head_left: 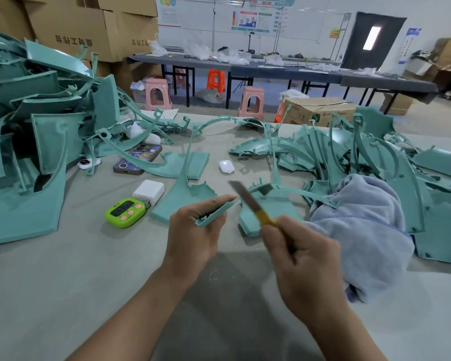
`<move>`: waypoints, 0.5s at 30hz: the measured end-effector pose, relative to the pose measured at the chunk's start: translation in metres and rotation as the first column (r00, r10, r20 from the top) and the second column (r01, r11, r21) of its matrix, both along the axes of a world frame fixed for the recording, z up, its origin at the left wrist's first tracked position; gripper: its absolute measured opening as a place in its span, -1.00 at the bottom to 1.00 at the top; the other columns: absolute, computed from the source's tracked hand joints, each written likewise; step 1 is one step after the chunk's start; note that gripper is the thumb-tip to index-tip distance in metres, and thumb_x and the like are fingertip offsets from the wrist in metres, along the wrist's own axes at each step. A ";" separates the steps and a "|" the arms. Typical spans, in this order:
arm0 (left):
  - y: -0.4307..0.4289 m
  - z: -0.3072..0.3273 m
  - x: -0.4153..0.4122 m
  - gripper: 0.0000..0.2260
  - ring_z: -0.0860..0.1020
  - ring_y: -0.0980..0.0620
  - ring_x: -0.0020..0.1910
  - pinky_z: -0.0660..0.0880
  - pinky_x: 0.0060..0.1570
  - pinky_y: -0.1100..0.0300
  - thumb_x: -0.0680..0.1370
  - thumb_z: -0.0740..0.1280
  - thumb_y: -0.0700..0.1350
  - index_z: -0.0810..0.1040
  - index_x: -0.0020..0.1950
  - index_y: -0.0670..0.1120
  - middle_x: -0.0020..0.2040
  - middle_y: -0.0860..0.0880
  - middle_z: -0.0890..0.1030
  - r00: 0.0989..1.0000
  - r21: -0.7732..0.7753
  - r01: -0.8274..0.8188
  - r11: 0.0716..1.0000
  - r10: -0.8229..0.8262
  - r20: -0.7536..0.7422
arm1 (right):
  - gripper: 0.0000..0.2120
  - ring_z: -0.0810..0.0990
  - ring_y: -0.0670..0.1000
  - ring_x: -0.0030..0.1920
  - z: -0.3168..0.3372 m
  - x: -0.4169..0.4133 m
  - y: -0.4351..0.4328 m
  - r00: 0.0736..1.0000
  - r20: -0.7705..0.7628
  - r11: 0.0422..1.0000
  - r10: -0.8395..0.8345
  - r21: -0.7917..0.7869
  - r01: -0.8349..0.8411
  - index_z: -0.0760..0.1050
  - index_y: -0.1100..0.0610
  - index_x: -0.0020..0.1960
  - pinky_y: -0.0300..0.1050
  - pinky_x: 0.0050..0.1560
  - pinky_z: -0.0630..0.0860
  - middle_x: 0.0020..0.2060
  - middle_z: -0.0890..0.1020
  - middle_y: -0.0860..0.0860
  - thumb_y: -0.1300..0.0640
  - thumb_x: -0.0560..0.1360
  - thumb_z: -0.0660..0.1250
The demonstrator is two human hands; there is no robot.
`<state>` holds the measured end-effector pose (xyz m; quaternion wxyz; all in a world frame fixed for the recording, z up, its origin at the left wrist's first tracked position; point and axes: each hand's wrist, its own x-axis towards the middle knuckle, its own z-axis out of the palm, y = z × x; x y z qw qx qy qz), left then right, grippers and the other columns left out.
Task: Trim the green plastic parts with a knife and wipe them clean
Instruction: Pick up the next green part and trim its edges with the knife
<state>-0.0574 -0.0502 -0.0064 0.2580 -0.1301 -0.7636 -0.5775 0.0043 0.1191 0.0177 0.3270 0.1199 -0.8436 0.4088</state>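
Above the counter (pixel 63 282), the left grip (pixel 193 235) pinches a narrow green plastic part (pixel 216 212); the right grip (pixel 297 256) clasps a yellow-handled knife (pixel 248 201).

We see a factory workshop. Heaps of moulded green parts (pixel 44 142) cover our bench (pixel 63 282); stacked cardboard cartons (pixel 73 24), long worktables (pixel 284 71), plastic stools (pixel 156 84) and wall charts (pixel 253 20) fill the hall behind.

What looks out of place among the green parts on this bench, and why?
Personal items lie mixed in with the work: phones under a curved green strip left of centre, a white earbud case beyond the knife, a white charger and green timer left of the left hand. They aren't workpieces and could get buried.
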 end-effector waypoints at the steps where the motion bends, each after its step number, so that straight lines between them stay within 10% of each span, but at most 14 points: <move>1: 0.000 0.000 -0.001 -0.69 0.55 0.39 -0.28 0.42 -0.24 0.46 0.55 0.43 -0.30 0.72 0.10 0.10 -0.27 0.31 0.64 1.000 -0.011 -0.003 1.000 0.003 0.015 | -0.70 0.37 -0.06 -0.42 -0.001 -0.001 -0.001 1.000 0.009 0.999 -0.012 0.038 0.011 0.43 0.08 -0.28 -0.31 -0.43 0.26 -0.38 0.46 -0.03 -0.06 0.55 0.27; 5: -0.001 0.000 -0.004 -0.74 0.43 0.33 -0.47 0.29 -0.37 0.53 0.53 0.41 -0.33 0.70 -0.12 0.04 -0.47 0.30 0.51 0.996 -0.024 -0.035 0.999 0.037 0.085 | -0.68 0.41 -0.06 -0.36 0.002 -0.013 0.014 0.966 0.007 0.964 -0.259 -0.066 0.259 0.39 0.12 -0.34 -0.33 -0.37 0.29 -0.34 0.49 -0.04 0.02 0.54 0.27; 11: -0.005 -0.004 -0.006 -0.76 0.32 0.18 -0.50 0.23 -0.46 0.41 0.52 0.42 -0.21 0.51 -0.10 0.15 -0.50 0.17 0.41 0.994 -0.137 -0.048 0.989 0.061 0.093 | -0.68 0.36 -0.02 -0.44 -0.006 -0.005 -0.006 0.996 0.092 1.000 0.014 -0.018 -0.012 0.40 0.09 -0.29 -0.24 -0.45 0.26 -0.44 0.44 0.00 -0.08 0.55 0.27; 15: -0.004 -0.010 -0.010 -0.80 0.23 0.13 -0.50 0.21 -0.52 0.30 0.48 0.40 -0.15 0.51 -0.30 0.08 -0.51 0.12 0.32 0.971 -0.170 -0.072 0.983 0.108 0.214 | -0.68 0.41 -0.02 -0.36 -0.006 -0.018 0.007 0.971 0.093 0.974 -0.221 -0.038 0.225 0.44 0.12 -0.32 -0.27 -0.34 0.31 -0.45 0.46 0.00 0.13 0.60 0.36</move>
